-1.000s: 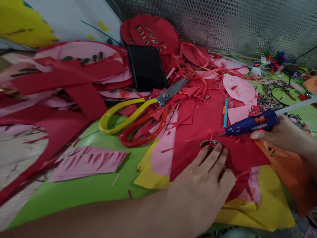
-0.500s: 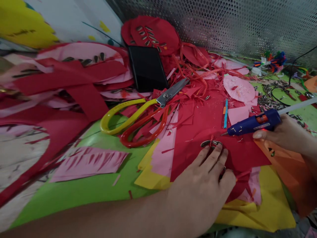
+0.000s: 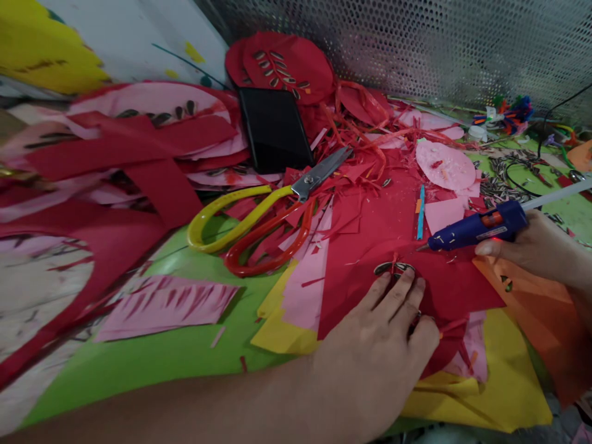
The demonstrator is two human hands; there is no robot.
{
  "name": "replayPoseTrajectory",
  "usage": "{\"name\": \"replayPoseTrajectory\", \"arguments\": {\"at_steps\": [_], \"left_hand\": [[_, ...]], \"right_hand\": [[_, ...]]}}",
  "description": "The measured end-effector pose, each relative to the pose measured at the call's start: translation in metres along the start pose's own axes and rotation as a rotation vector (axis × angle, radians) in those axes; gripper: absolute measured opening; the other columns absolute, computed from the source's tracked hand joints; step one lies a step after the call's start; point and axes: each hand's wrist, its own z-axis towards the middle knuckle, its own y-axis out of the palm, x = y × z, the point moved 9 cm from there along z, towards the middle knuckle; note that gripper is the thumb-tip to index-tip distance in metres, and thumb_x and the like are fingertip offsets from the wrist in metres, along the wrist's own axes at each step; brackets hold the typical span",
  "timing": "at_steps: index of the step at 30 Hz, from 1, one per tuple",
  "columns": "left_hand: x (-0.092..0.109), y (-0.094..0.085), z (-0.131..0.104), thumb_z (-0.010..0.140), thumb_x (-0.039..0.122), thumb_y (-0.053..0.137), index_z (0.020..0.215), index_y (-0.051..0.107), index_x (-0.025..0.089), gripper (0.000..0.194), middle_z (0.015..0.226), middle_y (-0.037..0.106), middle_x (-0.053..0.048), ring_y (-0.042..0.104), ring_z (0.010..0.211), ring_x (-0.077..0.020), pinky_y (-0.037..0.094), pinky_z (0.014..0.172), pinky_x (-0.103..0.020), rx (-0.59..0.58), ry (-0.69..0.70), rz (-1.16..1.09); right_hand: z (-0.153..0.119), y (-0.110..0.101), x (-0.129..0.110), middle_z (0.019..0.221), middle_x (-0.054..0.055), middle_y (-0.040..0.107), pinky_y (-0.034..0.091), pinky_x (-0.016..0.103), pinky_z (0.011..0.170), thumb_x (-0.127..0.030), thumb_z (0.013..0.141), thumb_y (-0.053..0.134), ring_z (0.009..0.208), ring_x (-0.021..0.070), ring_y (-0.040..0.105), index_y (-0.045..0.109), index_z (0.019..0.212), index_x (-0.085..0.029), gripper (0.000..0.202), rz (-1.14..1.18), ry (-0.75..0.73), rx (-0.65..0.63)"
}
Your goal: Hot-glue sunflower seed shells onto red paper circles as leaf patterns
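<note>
My left hand (image 3: 379, 345) lies on the red paper (image 3: 365, 246), its fingertips touching dark striped seeds (image 3: 386, 268) with a bit of red on them. Its fingers are stretched out and near each other, and nothing shows gripped in them. At the right, my right hand (image 3: 541, 246) is wrapped round a blue glue gun (image 3: 481, 228). The gun's nozzle points left, a little above and to the right of the seeds, and a white glue stick comes out of its back. A turquoise strip (image 3: 420, 213) lies just above the nozzle.
Open scissors (image 3: 272, 216) with yellow and red handles lie left of the red paper. A black phone (image 3: 276, 128) rests behind them. Red cut paper (image 3: 134, 148) covers the left side. A pink round piece (image 3: 446, 164) and loose seeds (image 3: 502, 172) are at the back right.
My right hand and the glue gun have shifted very slightly right and up, away from the seeds. A small red glow now shows under the gun. My left hand has stayed in place.
</note>
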Motion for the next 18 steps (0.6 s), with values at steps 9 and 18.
{"name": "replayPoseTrajectory", "arguments": {"at_steps": [9, 18], "left_hand": [[0.000, -0.002, 0.000, 0.083, 0.020, 0.044, 0.087, 0.053, 0.015, 0.011, 0.117, 0.062, -0.019, 0.057, 0.111, -0.0284, 0.041, 0.095, -0.045, -0.002, 0.001, -0.007], [0.000, -0.003, 0.001, 0.082, 0.019, 0.045, 0.085, 0.052, 0.015, 0.009, 0.114, 0.063, -0.019, 0.059, 0.109, -0.0293, 0.046, 0.090, -0.044, 0.021, 0.003, 0.001]], "right_hand": [[0.000, -0.004, 0.006, 0.048, -0.001, 0.053, 0.042, 0.030, 0.046, -0.077, 0.054, 0.056, 0.048, 0.0150, 0.046, 0.061, 0.057, -0.021, 0.056, -0.051, 0.004, 0.002], [-0.001, -0.007, 0.015, 0.047, 0.002, 0.055, 0.044, 0.032, 0.046, -0.079, 0.058, 0.050, 0.048, 0.0176, 0.050, 0.055, 0.048, -0.022, 0.058, -0.164, -0.011, 0.037]]}}
